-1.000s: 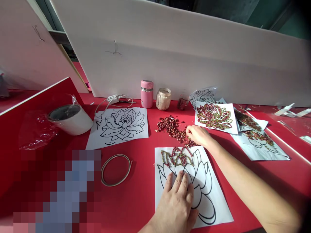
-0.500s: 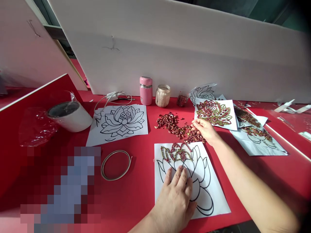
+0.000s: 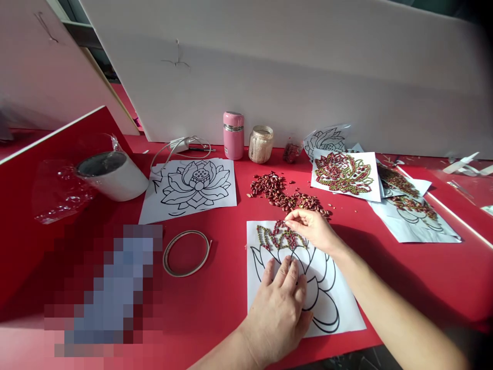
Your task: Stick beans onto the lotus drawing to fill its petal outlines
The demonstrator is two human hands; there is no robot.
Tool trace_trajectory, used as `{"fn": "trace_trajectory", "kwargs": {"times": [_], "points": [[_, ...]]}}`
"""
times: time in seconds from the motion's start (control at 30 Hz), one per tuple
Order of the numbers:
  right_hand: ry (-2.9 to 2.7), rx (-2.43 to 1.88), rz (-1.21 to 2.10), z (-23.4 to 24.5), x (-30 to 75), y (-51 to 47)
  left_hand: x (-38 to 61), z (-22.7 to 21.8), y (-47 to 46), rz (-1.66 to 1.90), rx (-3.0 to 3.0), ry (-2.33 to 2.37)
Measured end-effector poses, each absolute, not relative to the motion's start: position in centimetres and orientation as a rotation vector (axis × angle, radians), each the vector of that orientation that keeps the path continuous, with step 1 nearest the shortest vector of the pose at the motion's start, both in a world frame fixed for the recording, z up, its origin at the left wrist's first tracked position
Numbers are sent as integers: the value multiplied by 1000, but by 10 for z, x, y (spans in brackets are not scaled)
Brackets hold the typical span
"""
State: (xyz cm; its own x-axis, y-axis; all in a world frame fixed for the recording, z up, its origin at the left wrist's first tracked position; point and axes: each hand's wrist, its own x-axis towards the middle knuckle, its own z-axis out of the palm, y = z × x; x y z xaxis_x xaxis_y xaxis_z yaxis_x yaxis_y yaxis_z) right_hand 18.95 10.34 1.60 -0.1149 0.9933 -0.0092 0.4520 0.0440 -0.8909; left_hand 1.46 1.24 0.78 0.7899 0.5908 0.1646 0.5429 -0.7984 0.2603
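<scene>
My left hand (image 3: 280,303) lies flat on a white sheet with a black lotus outline (image 3: 327,308), its fingers stretched out and a little apart. Along the top petals of that sheet run rows of red and green beans (image 3: 281,237). Over the upper edge of these rows is my right hand (image 3: 311,226), thumb and fingertips pinched together. Whatever sits in the pinch is too small to make out. Just beyond my right hand, a loose pile of dark red beans (image 3: 273,191) spreads over the red table (image 3: 227,298).
A lotus sheet covered with beans (image 3: 344,174) lies on other sheets at the right. Left of the pile is a plain lotus drawing (image 3: 196,185), with a tape ring (image 3: 187,253) nearer me. A pink flask (image 3: 233,136), a glass jar (image 3: 261,145) and a white roll (image 3: 115,177) stand behind.
My right hand has moved from the bean pile toward me, to the top of the lotus sheet, still pinched. My left hand stays flat on the paper. The view has shifted slightly.
</scene>
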Motion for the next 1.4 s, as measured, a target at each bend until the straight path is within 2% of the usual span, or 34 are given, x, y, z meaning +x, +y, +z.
{"fn": "trace_trajectory", "kwargs": {"times": [0.27, 0.97, 1.4], "points": [[-1847, -1531, 759, 18, 188, 102, 14, 7, 12, 377, 2780, 901], [-1842, -1609, 707, -2, 182, 102, 13, 6, 12, 368, 2790, 895], [-1895, -1672, 569, 5, 179, 101, 15, 2, 11, 369, 2780, 898]]}}
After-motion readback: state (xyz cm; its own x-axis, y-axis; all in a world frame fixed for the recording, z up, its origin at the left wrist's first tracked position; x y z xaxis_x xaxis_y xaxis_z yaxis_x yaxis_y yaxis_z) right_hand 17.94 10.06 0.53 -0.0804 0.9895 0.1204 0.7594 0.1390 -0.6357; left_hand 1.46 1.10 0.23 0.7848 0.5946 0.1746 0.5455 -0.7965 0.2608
